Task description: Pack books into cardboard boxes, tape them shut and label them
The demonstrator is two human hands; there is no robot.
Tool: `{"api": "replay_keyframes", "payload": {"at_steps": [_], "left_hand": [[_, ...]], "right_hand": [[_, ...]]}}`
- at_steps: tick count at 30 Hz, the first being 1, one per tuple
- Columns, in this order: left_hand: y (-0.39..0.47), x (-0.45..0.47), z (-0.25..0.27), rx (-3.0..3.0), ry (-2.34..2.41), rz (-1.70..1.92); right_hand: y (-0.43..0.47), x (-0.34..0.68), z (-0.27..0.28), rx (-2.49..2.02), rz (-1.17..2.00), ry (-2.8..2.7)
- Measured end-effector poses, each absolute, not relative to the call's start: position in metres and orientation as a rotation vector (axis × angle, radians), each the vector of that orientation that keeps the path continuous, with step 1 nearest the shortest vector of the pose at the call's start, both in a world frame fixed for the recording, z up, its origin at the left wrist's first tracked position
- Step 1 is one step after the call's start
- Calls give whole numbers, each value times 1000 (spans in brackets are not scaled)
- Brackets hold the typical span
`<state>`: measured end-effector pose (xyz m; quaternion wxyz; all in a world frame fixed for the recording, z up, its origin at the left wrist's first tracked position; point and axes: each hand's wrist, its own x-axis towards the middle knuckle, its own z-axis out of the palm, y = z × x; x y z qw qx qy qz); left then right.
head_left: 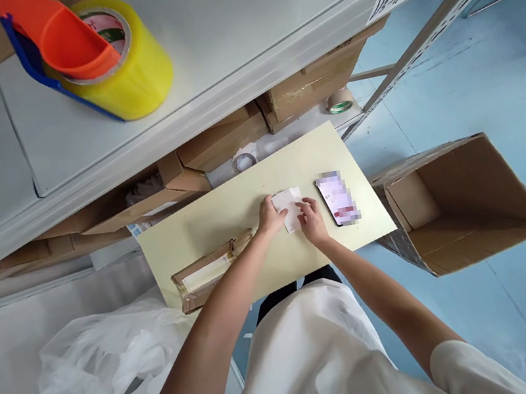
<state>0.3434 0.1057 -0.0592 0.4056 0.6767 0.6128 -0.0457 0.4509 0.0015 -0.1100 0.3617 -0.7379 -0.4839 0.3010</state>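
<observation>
A small stack of white paper slips [290,211] lies on the pale yellow board [225,209] in front of me. My left hand [271,217] holds the stack by its left side, the thumb across the top and the fingers at the far edge. Over the right edge of the slips is my right hand [313,221], its fingers bent and apart, the tips at the paper. Just right of that hand lies a phone [336,198] with a lit, partly blurred screen. An opened long cardboard box [212,271] rests at the board's left end.
A grey shelf [227,36] spans the far side, bearing a yellow tape roll [143,69] with an orange and blue dispenser [69,44]. An open carton [464,205] stands at right. White plastic bags [104,362] lie at left. Tape rolls and cartons sit under the shelf.
</observation>
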Motion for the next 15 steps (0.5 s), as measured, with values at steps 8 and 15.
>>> {"api": "replay_keyframes", "payload": {"at_steps": [8,15], "left_hand": [[125,347,9,2641,835,-42],[157,340,32,2635,720,-75]], "right_hand": [[11,461,-77,-1635,861,-1022],[10,469,-72,-1544,970,-1257]]}}
